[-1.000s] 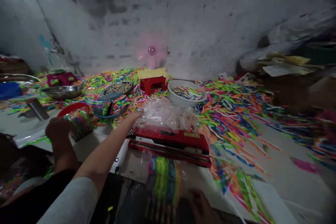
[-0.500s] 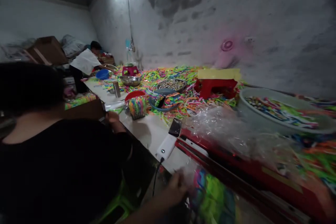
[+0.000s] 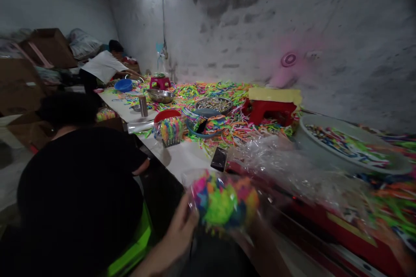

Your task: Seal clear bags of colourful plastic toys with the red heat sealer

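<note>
A clear plastic bag of bright cords (image 3: 221, 203), in pink, blue, green and orange bundles, is held up in front of me over the near edge of the table. My left hand (image 3: 185, 220) grips its left end, thumb on the near side. From below and to the right, my right hand (image 3: 248, 236) holds the other end; its fingers are blurred and partly hidden by the bag. Right behind the bag lies a long red sealing machine (image 3: 325, 220). A dark phone (image 3: 219, 159) rests at that machine's far left end.
Crumpled clear bags (image 3: 276, 160) cover part of the machine. Farther off stand a filled bag (image 3: 170, 130), a blue basin (image 3: 204, 127), a red stool (image 3: 273, 110) and a large pale tub (image 3: 351, 147). A person in black (image 3: 84, 190) sits close at left; another (image 3: 104, 67) bends over the far table.
The bag has risen and moved left, and both hands are now on it. It covers the spot where the white device lay. The seated person has shifted away to the left.
</note>
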Tool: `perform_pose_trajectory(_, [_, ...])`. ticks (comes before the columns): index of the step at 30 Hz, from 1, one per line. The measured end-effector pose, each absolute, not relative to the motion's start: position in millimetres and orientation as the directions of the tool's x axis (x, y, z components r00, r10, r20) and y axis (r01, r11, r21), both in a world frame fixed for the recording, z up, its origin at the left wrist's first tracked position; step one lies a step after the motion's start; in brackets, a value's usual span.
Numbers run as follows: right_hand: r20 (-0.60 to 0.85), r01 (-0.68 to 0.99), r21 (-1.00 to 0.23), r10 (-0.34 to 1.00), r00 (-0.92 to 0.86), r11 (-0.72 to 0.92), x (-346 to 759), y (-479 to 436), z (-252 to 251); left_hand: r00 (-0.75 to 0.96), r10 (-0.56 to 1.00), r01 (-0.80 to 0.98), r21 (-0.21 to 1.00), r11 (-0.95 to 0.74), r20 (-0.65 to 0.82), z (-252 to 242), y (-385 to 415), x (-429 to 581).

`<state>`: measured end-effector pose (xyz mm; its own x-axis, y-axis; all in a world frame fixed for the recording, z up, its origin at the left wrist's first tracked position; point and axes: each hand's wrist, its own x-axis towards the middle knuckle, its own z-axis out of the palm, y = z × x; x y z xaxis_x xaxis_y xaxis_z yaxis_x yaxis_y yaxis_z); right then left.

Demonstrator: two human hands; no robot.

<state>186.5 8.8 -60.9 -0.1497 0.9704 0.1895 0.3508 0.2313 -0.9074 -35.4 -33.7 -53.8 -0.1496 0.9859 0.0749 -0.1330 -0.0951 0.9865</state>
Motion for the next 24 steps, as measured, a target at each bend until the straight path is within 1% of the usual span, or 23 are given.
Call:
perform_pose_trajectory(2, [0.228,0.267,-0.922,0.951,-0.211,0.280,152,57,-55,-0.249,0.948,-0.035,0.977,-0.211,0.196,-41,4,-62])
perform_pose_trajectory(3, [0.237,0.160,-0.944,0.929,-0.283,0.290,133,82,-52,-0.299,0.921,0.011,0.966,-0.259,0.250,-38,24,-73])
perform_pose_trajectory(4, [0.227,0.090,-0.958,0.912,-0.341,0.273,114,108,-50,-0.342,0.894,0.055,0.956,-0.288,0.289,-37,44,-83])
perform_pose_trajectory(5, [0.192,0.076,-0.969,0.905,-0.380,0.237,96,131,-49,-0.376,0.873,0.084,0.950,-0.302,0.311,-39,63,-91])
perform_pose_trajectory(7, [0.129,0.087,-0.980,0.909,-0.396,0.177,67,170,-51,-0.424,0.854,0.105,0.953,-0.285,0.302,-53,93,-102])
perform_pose_trajectory(9, [0.108,0.084,-0.985,0.919,-0.379,0.151,48,196,-57,-0.438,0.859,0.099,0.964,-0.249,0.266,-73,110,-107])
perform_pose_trajectory(12, [0.111,0.050,-0.989,0.927,-0.358,0.138,42,215,-70,-0.367,0.889,0.123,0.962,-0.245,0.273,-101,117,-109])
perform_pose_trajectory(15, [0.080,0.050,-0.994,0.954,-0.290,0.098,57,213,-80,-0.264,0.914,0.160,0.948,-0.275,0.310,-113,109,-115])
perform_pose_trajectory(17, [0.060,0.053,-0.996,0.971,-0.230,0.074,76,198,-82,-0.250,0.922,0.172,0.951,-0.257,0.295,-113,99,-124])
perform_pose_trajectory(19, [0.052,0.056,-0.996,0.978,-0.200,0.064,100,169,-84,-0.302,0.916,0.185,0.958,-0.217,0.266,-111,84,-136])
perform_pose_trajectory(22, [0.040,0.068,-0.996,0.979,-0.200,0.054,140,108,-92,-0.444,0.864,0.170,0.969,-0.181,0.239,-110,55,-144])
perform_pose_trajectory(24, [-0.048,0.116,-0.993,0.967,-0.249,-0.020,163,66,-103,-0.524,0.815,0.172,0.968,-0.182,0.247,-111,34,-136])
